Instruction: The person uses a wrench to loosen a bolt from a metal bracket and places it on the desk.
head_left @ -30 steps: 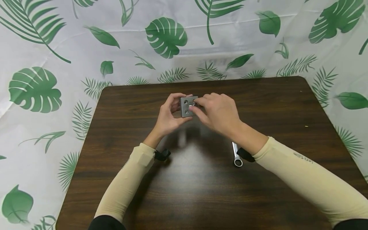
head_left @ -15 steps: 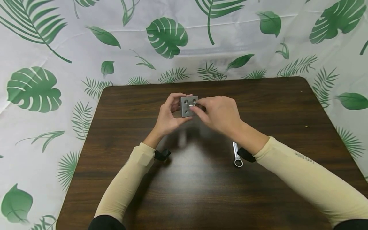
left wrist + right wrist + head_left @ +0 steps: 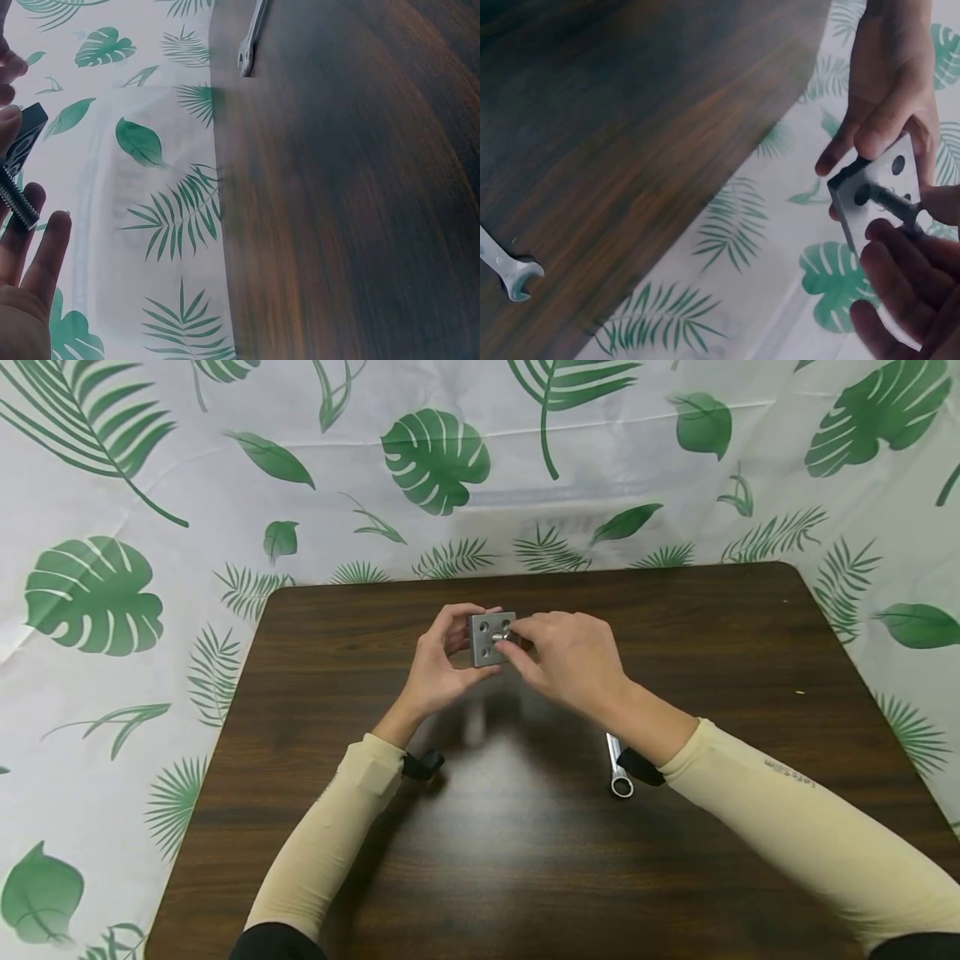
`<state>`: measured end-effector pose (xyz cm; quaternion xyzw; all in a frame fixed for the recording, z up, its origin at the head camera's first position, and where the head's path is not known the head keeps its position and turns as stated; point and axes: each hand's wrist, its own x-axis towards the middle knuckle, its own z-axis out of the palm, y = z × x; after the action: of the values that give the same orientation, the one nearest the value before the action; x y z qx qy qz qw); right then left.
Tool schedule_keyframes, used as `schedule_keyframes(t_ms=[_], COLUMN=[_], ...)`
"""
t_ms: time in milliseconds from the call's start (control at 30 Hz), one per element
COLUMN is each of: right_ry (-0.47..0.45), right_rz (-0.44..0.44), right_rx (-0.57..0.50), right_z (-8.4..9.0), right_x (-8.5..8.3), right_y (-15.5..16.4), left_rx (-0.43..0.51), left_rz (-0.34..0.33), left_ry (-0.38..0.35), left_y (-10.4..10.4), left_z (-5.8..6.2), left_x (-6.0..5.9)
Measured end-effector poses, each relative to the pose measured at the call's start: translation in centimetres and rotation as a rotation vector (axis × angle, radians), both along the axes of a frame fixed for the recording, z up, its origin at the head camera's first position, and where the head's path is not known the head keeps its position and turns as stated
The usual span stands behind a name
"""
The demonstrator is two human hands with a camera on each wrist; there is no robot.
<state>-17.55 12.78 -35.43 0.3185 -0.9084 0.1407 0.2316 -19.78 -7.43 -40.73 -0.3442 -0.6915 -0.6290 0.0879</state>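
From where I sit, my left hand (image 3: 438, 664) holds a small grey metal plate (image 3: 491, 638) upright above the far middle of the dark wooden table (image 3: 525, 860), thumb at the near lower edge and fingers curled over the top and far side, so the plate's drilled face looks toward my right. My right hand (image 3: 573, 660) has come in from that side and pinches a bolt (image 3: 501, 634) between thumb and fingertips; the right wrist view shows the bolt (image 3: 892, 202) entering one of the holes in the plate (image 3: 874, 196), with my fingertips (image 3: 900, 251) just below it. What matters here is the line of the bolt: its long axis runs roughly level, left to right, square to the plate's face, and the plate lies directly left of my right grip, touching it through the bolt. In the left wrist view a threaded end (image 3: 16, 199) sticks out past the dark edge of the plate (image 3: 24, 139) beside my left fingers (image 3: 41, 247), so I judge the bolt is through. The right hand is the one on the bolt; the left only steadies the plate. A wrench (image 3: 618, 767) lies flat on the table just under my right wrist, untouched, well apart from the plate.
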Motion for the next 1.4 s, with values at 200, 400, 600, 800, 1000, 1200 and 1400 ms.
schedule_keyframes(t_ms=[200,400,600,800,1000,1200,1400], right_ry=[0.047,0.004,0.034,0.008,-0.001,0.029,-0.02], right_rz=[0.13,0.0,0.158,0.025,0.088,0.061,0.05], right_rx=[0.011,-0.02,0.001,-0.025,0.007,-0.035,-0.026], right_z=[0.1,0.1,0.3,0.2,0.2,0.2,0.5], right_x=[-0.2,-0.1,-0.2,-0.1,-0.2,-0.2,-0.2], right_y=[0.1,0.1,0.1,-0.1,0.1,0.1,0.1], left_rx=[-0.001,-0.002,-0.006,-0.003,-0.015,0.005,-0.002], left_rz=[0.002,-0.001,0.003,0.0,0.008,0.003,0.003], left_ry=[-0.005,-0.003,-0.01,0.003,-0.009,-0.006,-0.002], left_y=[0.0,0.1,0.0,0.0,0.0,-0.2,-0.1], left_z=[0.1,0.2,0.1,0.3,0.2,-1.3,0.2], left_x=[0.1,0.1,0.2,0.1,0.1,-0.9,-0.2])
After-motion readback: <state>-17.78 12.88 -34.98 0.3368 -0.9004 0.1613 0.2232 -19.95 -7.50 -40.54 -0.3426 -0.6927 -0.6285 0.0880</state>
